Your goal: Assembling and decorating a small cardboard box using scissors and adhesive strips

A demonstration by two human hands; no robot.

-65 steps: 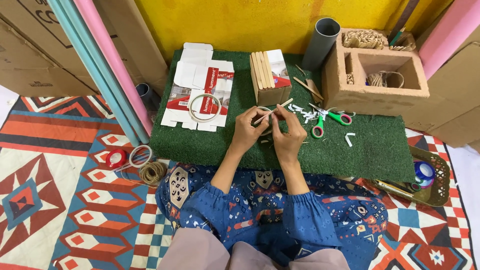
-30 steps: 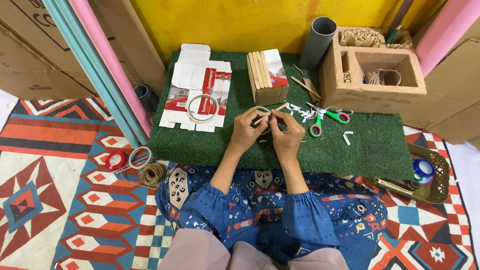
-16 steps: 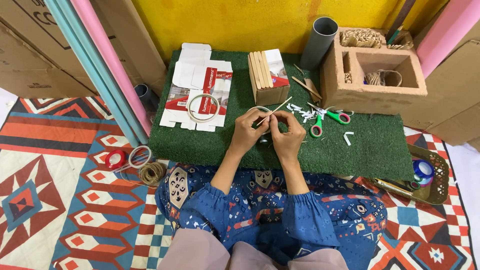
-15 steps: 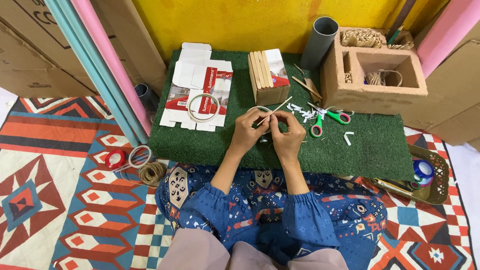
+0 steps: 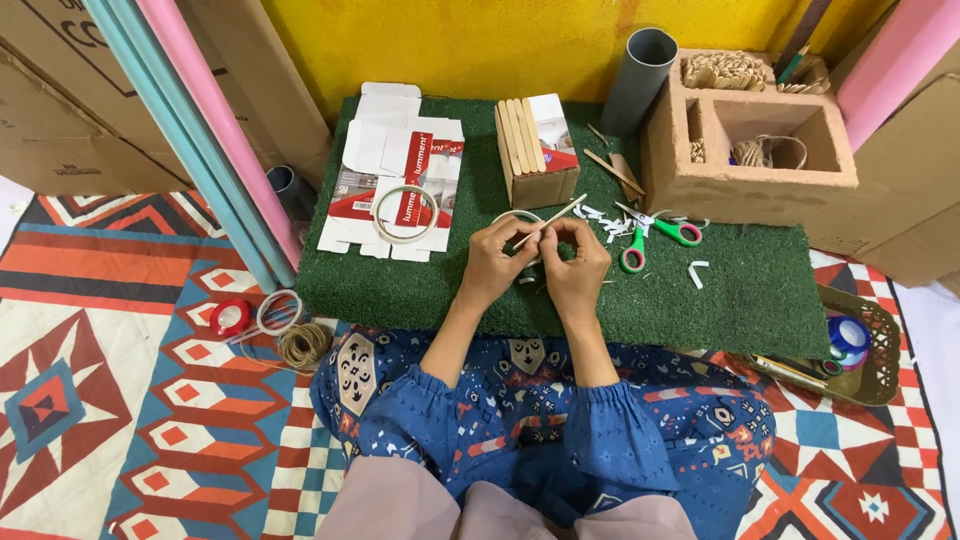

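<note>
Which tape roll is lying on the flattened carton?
The pale tape ring, resting flat on the unfolded white-and-red carton. The red roll and clear roll lie on the rug; the blue roll sits in the basket.

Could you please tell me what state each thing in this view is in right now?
Wooden stick: pinched by both hands, tilted.
Left hand: closed on the stick.
Right hand: closed on the stick.
Scissors: lying on the green mat, blades shut.
Flattened carton: unfolded, flat.
Tape ring: lying on the carton.
Small box: sticks laid on top.
Grey tube: leaning, open end up.
</note>
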